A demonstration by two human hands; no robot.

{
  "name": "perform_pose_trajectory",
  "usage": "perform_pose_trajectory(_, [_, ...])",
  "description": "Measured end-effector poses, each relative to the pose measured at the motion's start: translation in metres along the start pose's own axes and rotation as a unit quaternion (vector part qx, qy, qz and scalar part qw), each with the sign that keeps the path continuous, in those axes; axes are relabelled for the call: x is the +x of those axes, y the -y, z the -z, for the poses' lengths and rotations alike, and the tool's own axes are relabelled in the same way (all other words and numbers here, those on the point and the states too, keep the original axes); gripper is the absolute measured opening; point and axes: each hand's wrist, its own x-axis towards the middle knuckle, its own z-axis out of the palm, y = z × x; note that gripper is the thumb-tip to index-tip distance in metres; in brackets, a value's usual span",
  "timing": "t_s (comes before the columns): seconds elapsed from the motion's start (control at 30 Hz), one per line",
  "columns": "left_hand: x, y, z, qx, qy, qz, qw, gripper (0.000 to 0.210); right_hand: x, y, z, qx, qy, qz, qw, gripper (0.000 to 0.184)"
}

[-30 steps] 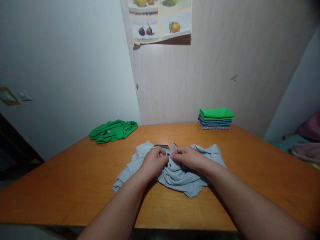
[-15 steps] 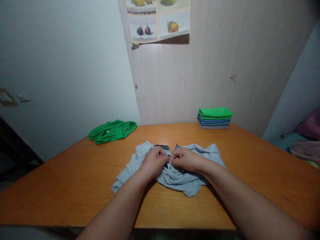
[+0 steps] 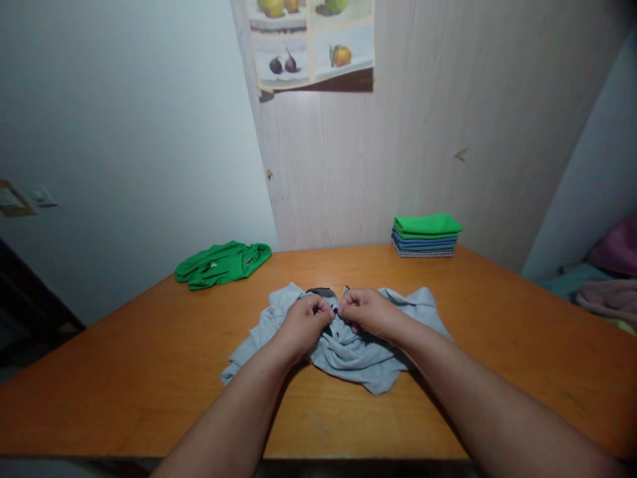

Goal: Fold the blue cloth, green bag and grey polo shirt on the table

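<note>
The left forearm (image 3: 239, 401) and the right forearm (image 3: 482, 382) crossed the near side of the grey collared shirt (image 3: 348, 358) and hid parts of its body. The shirt, the landmark here, lay rumpled on the wooden counter (image 3: 144, 385), its dark-lined collar (image 3: 321, 291) on its far side. At the shirt's front opening the left hand (image 3: 307, 318) held thumb and finger pressed together, apparently pinching one edge; the right hand (image 3: 365, 309) pinched likewise at the opposite edge, just apart from the left. A dark button (image 3: 335, 311) showed between the fingertips; whether either hand gripped it could not be told.

Judged risks: the button could slip, being small and offering slight purchase; the two edges could be drawn out of line, because bunched folds lay below the collar; an uneven pull could drag the loose shirt askew.

Beyond the shirt's left side, well apart, lay a crumpled green shirt (image 3: 223, 265). Beyond its right side stood a neat stack of folded fabric (image 3: 425, 237), bright green uppermost. Neither obstructed the hands; the chief hindrance was the hands' own cover over the opening. Farther beyond the shirt rose a panelled wall (image 3: 358, 172) bearing a fruit print (image 3: 313, 46).
</note>
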Motion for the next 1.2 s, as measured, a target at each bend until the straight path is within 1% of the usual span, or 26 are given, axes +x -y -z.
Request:
perform_pose_trajectory(0.17, [-0.003, -0.006, 0.001, -0.021, 0.011, -0.009, 1.000, 0.013, 0.002, -0.004, -0.003, 0.016, -0.001, 0.016, 1.000, 0.009])
perform_pose_trajectory(0.37, [-0.004, -0.008, 0.002, -0.026, 0.011, -0.005, 1.000, 0.010, 0.004, -0.009, -0.004, 0.009, 0.002, 0.036, 0.999, 0.009])
perform_pose_trajectory(0.43, [-0.005, -0.008, 0.002, -0.029, 0.014, -0.008, 0.999, 0.010, 0.004, -0.008, -0.004, -0.013, -0.003, 0.049, 0.999, 0.008])
perform_pose_trajectory(0.53, [-0.004, -0.008, 0.002, -0.040, 0.015, -0.013, 0.999, 0.009, 0.003, -0.004, -0.004, -0.073, -0.038, 0.072, 0.994, 0.009])
perform_pose_trajectory(0.6, [-0.004, -0.007, 0.001, -0.045, 0.012, -0.016, 0.999, 0.008, 0.002, -0.002, -0.005, -0.119, -0.064, 0.091, 0.987, 0.011])
perform_pose_trajectory(0.7, [-0.004, -0.006, 0.001, -0.041, 0.013, -0.021, 0.999, 0.007, 0.001, 0.001, -0.006, -0.178, -0.085, 0.122, 0.973, 0.012])
perform_pose_trajectory(0.77, [-0.004, -0.006, 0.001, -0.032, 0.014, -0.028, 0.999, 0.008, 0.000, 0.002, -0.007, -0.206, -0.096, 0.135, 0.964, 0.011])
perform_pose_trajectory(0.83, [-0.005, -0.006, 0.002, -0.017, 0.013, -0.039, 0.999, 0.008, -0.001, 0.003, -0.008, -0.214, -0.102, 0.137, 0.962, 0.014])
perform_pose_trajectory(0.9, [-0.005, -0.006, 0.002, 0.003, 0.012, -0.051, 0.999, 0.008, -0.001, 0.004, -0.009, -0.179, -0.086, 0.109, 0.974, 0.015])
perform_pose_trajectory(1.0, [-0.005, -0.005, 0.002, 0.038, 0.008, -0.067, 0.997, 0.009, -0.001, 0.005, -0.010, -0.060, -0.034, 0.030, 0.997, 0.014])
perform_pose_trajectory(1.1, [-0.005, -0.004, 0.001, 0.102, -0.009, -0.089, 0.991, 0.008, -0.001, 0.006, -0.011, 0.026, -0.008, -0.030, 0.999, 0.014])
perform_pose_trajectory(1.2, [-0.005, -0.003, 0.000, 0.160, -0.026, -0.115, 0.980, 0.007, -0.002, 0.007, -0.011, 0.078, 0.000, -0.065, 0.995, 0.016])
